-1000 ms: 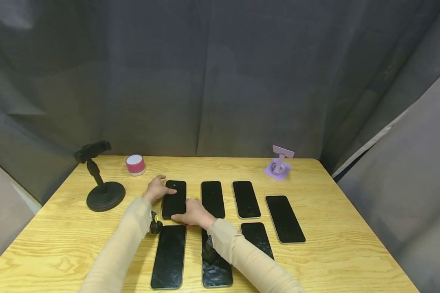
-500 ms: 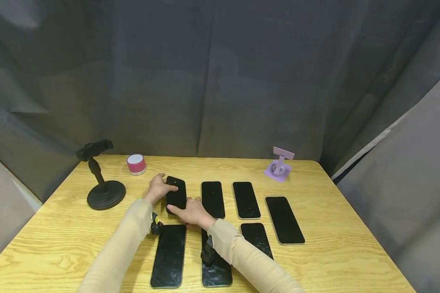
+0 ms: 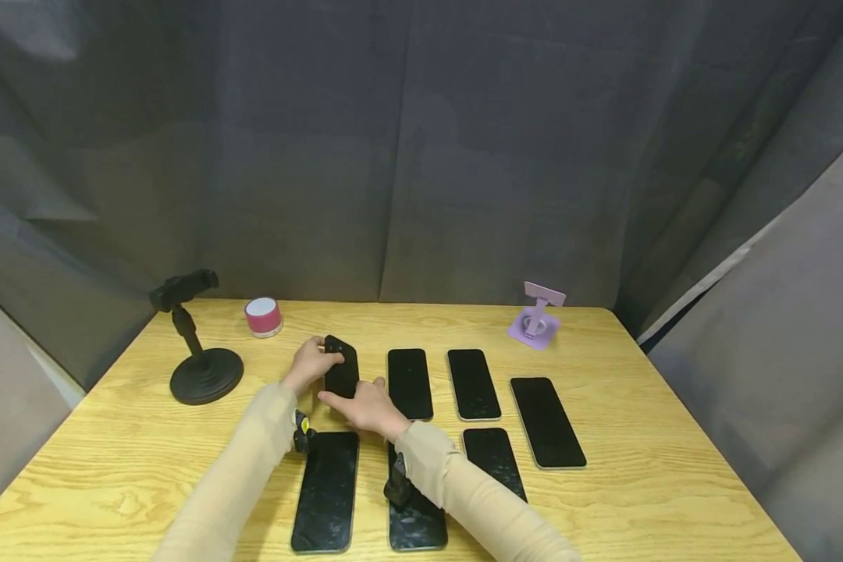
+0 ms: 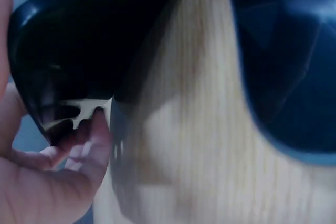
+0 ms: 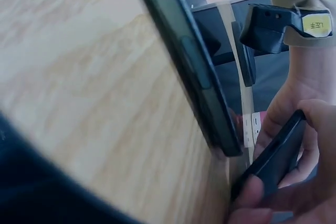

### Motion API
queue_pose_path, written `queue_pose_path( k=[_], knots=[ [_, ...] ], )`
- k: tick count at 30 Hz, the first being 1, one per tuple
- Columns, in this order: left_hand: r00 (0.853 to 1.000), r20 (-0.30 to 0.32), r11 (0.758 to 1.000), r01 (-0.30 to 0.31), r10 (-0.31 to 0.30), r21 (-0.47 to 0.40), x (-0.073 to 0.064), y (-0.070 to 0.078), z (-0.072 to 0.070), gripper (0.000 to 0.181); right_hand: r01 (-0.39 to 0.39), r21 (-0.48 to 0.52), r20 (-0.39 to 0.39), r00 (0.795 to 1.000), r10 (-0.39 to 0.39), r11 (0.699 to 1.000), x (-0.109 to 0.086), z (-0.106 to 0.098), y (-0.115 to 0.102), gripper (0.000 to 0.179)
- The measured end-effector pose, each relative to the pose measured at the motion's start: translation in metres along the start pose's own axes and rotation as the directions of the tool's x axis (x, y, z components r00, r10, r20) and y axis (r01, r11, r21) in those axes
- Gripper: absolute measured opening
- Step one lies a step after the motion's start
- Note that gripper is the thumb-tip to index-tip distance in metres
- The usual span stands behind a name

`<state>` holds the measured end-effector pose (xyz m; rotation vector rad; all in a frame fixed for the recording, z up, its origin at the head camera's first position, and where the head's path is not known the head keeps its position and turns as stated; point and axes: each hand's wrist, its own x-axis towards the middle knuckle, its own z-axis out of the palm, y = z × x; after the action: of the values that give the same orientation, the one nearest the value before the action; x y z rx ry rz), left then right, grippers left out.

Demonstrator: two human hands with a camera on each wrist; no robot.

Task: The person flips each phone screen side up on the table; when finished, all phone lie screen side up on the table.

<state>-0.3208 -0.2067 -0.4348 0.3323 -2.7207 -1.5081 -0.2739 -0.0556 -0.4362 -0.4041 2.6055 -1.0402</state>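
In the head view, a black smartphone [image 3: 342, 368] is tilted up on the left of the table. My left hand [image 3: 312, 365] grips its upper left edge, thumb on the face and fingers behind. At its lower end, my right hand [image 3: 365, 404] holds it, with the thumb to the left and the fingers by the right edge. The right wrist view shows the tilted phone [image 5: 281, 156] between both hands. In the left wrist view, its dark face [image 4: 89, 40] fills the upper left, with fingers curled beneath a corner. Another smartphone [image 3: 326, 492] lies just below the hands.
Several more smartphones lie face up, including ones in the middle [image 3: 409, 382], back right [image 3: 474, 382] and far right [image 3: 548, 421]. A black phone stand [image 3: 206, 375] and a pink-and-white roll [image 3: 263, 316] stand at the left. A purple phone stand [image 3: 534, 324] sits at the back right.
Both hands have raised the smartphone from lying flat on the table and turned it up, so its face looks narrower. My left hand has shifted slightly right; the other phones stay put.
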Motion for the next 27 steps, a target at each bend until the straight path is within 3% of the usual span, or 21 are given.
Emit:
queue_pose_path(
  k=[4,7,11,17,20,27],
  knots=[
    [0.997,0.072,0.994,0.024,-0.017,-0.106,0.001,-0.006,0.000,0.031,0.029,0.015,0.013,0.999,-0.029,0.999,0.000,0.001,0.001,0.078],
    [0.992,0.129,0.977,0.025,0.003,-0.213,0.003,-0.009,0.000,0.019,0.052,0.027,0.028,0.998,-0.053,0.998,0.000,-0.001,0.002,0.072],
    [0.975,0.217,0.932,0.036,0.046,-0.361,0.006,-0.013,0.000,0.010,0.093,0.007,0.027,0.995,-0.094,0.996,-0.001,-0.002,0.001,0.071],
    [0.949,0.309,0.836,0.116,0.067,-0.536,0.006,-0.012,0.000,0.010,0.152,-0.005,0.020,0.988,-0.152,0.988,-0.004,0.000,0.001,0.060],
    [0.931,0.354,0.800,0.141,0.094,-0.584,0.003,-0.011,0.000,0.011,0.173,0.020,0.016,0.985,-0.173,0.985,-0.006,0.002,0.002,0.053],
    [0.903,0.415,0.772,0.187,0.108,-0.608,0.002,-0.009,-0.004,0.011,0.215,0.062,0.040,0.975,-0.218,0.975,-0.008,-0.001,0.003,0.052]
  ],
)
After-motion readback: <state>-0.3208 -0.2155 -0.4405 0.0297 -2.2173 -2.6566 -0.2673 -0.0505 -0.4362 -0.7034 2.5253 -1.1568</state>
